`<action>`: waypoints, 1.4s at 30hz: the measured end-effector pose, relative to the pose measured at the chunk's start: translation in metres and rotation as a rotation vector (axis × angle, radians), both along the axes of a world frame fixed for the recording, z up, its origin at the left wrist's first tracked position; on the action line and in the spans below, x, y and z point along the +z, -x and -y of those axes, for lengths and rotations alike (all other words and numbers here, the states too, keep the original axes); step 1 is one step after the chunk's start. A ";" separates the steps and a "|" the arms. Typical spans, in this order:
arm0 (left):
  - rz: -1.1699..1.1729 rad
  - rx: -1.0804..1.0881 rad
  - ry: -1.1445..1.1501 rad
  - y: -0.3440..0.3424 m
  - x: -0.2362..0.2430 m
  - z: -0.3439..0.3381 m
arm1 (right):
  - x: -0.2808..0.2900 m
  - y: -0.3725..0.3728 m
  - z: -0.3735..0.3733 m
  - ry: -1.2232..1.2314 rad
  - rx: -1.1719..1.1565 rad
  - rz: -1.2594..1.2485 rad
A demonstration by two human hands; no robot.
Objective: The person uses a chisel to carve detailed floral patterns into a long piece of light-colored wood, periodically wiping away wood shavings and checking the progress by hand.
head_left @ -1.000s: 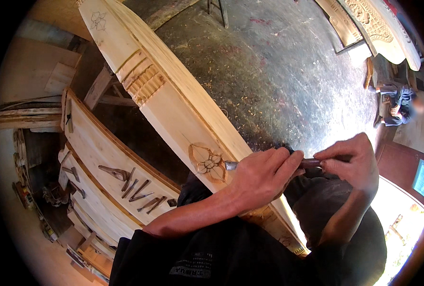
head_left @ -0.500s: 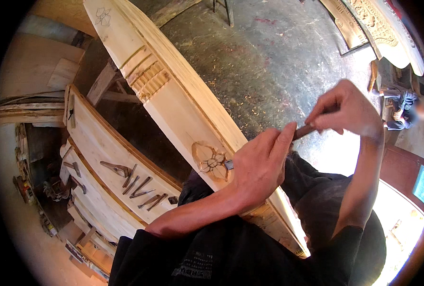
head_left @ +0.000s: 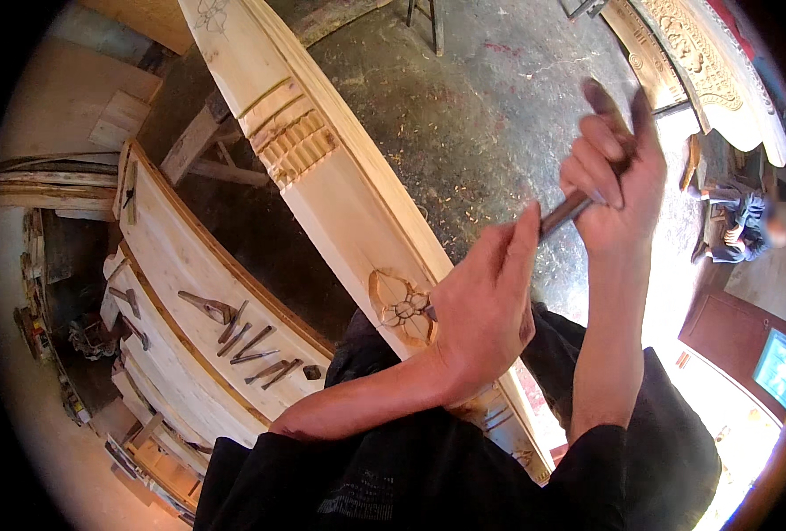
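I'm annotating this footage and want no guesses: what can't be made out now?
Head view:
- Dark, rod-shaped tool: middle hidden by the bare left hand.
- Bare right hand: raised fingertips blurred.
- Far pencilled flower on the long, pale wooden beam: cut off by the top edge.

Black shirt [head_left: 428, 482], short-sleeved; right sleeve [head_left: 598, 465] loose, ending near elbow; left sleeve [head_left: 229, 473] same plain black; pale print [head_left: 357, 497] on shirt front, band of thin strokes, detail too blurred to make out; trousers [head_left: 667, 425] dark, probably black or charcoal, cloth creased; left hand [head_left: 486, 305] and right hand [head_left: 618, 190] bare; forearms [head_left: 609, 345] bare too.
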State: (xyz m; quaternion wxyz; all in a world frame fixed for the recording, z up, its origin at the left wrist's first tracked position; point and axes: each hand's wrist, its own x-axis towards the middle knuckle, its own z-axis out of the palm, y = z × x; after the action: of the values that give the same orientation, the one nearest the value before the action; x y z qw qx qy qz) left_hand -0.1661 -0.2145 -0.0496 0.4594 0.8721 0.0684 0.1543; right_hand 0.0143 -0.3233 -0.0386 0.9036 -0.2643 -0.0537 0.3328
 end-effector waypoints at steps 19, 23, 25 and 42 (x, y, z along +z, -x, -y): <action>0.128 -0.025 -0.153 -0.003 -0.012 0.007 | 0.019 0.010 -0.004 0.298 -0.240 -0.078; 0.123 0.001 -0.117 -0.003 -0.012 0.005 | 0.021 0.007 -0.018 0.353 -0.219 -0.054; 0.140 0.021 -0.111 -0.004 -0.015 0.005 | 0.021 0.004 -0.027 0.362 -0.191 -0.048; 0.147 -0.052 -0.144 -0.002 -0.014 0.008 | -0.003 -0.001 -0.011 -0.025 -0.046 0.013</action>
State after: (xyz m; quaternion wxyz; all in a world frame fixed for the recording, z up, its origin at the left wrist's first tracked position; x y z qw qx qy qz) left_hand -0.1638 -0.2221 -0.0640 0.4033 0.8905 0.0008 0.2107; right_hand 0.0149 -0.3124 -0.0419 0.9139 -0.2563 -0.0574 0.3095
